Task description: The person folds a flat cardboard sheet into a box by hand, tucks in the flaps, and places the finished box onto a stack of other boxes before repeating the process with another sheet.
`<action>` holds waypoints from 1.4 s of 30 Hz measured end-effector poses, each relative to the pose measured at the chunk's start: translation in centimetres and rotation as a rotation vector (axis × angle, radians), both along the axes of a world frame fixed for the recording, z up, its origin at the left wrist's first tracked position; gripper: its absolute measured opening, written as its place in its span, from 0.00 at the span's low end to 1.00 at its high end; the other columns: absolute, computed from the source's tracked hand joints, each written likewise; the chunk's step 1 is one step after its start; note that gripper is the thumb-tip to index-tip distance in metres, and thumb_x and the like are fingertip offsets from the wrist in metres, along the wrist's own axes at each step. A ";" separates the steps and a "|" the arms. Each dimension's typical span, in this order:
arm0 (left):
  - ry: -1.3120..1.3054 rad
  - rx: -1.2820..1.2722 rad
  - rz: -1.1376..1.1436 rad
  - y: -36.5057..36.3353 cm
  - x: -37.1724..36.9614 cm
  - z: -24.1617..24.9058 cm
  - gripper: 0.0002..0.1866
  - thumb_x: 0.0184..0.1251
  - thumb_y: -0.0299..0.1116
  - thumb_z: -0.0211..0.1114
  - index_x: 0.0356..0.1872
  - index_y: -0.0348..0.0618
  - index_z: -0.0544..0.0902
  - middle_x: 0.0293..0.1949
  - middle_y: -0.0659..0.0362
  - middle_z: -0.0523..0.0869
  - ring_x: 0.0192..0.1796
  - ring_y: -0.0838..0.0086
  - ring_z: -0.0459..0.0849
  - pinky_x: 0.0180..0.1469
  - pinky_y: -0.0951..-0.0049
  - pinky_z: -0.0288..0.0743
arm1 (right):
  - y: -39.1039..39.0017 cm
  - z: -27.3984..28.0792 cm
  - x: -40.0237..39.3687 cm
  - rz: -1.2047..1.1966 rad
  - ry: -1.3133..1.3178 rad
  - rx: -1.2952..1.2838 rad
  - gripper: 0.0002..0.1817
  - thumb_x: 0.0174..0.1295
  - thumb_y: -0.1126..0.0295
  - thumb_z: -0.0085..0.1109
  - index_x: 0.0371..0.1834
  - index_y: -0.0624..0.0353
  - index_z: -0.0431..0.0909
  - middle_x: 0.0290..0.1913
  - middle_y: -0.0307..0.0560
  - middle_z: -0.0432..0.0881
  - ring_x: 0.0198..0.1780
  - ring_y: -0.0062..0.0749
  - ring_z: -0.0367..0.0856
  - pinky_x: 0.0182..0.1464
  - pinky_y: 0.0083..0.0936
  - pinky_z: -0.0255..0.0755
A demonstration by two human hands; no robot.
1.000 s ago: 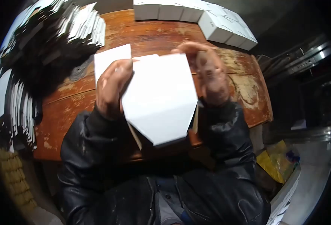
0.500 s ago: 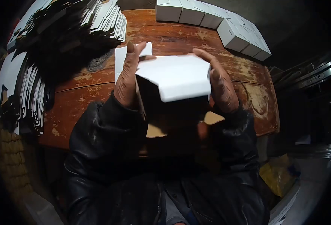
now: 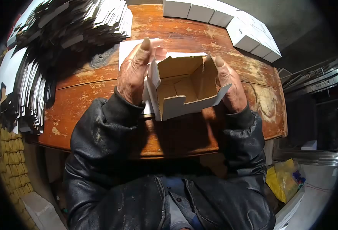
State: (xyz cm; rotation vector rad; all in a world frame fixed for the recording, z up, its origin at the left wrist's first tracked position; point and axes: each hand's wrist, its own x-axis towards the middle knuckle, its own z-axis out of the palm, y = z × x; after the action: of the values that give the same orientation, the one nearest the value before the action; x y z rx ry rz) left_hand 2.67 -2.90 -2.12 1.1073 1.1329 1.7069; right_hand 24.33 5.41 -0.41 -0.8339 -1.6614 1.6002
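Observation:
An open cardboard box (image 3: 176, 109), white outside and brown inside, stands between my hands with its opening toward me and its flaps sticking out. My left hand (image 3: 136, 73) is at the box's left side, thumb up and fingers stretched out flat. Against the right side rests my right hand (image 3: 230, 82), thumb raised; its other fingers are mostly hidden behind the box. A flat white card piece (image 3: 127, 48) lies on the table under and behind my left hand.
Stacks of flat white cartons (image 3: 29, 82) fill the left side of the wooden table (image 3: 169, 28). A row of closed white boxes (image 3: 201, 12) runs along the back to the right. A yellow bag (image 3: 278, 182) lies low at the right.
The box has turned so that its inside now faces up toward me, where its white outer face showed before. My hands stay on its two sides.

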 end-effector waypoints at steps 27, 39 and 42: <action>0.182 0.040 -0.090 -2.0 0.2 2.8 0.12 0.70 0.33 0.61 0.47 0.35 0.82 0.38 0.59 0.85 0.40 0.80 0.81 0.46 0.80 0.74 | -0.7 1.4 0.8 0.160 0.071 0.507 0.33 0.59 0.83 0.60 0.70 0.64 0.65 0.57 0.51 0.77 0.64 0.35 0.75 0.71 0.33 0.64; 0.143 0.173 -0.054 -2.0 0.1 2.7 0.10 0.70 0.26 0.57 0.48 0.35 0.81 0.46 0.56 0.85 0.50 0.74 0.82 0.58 0.72 0.75 | 0.1 0.9 1.0 0.119 0.121 0.661 0.13 0.57 0.82 0.65 0.45 0.62 0.81 0.55 0.51 0.78 0.56 0.34 0.79 0.60 0.30 0.73; 0.219 0.223 -0.097 -1.8 -0.3 2.5 0.11 0.70 0.24 0.58 0.50 0.36 0.81 0.48 0.54 0.84 0.53 0.72 0.81 0.62 0.68 0.72 | 0.0 1.3 1.0 0.121 0.092 0.725 0.12 0.57 0.81 0.66 0.44 0.61 0.82 0.55 0.51 0.79 0.55 0.34 0.80 0.59 0.31 0.74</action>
State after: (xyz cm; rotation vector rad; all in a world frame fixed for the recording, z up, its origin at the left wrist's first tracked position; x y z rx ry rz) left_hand 2.35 -4.73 0.35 1.4939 1.0180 1.6961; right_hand 25.35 5.40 0.93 -0.2842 -2.0441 0.9546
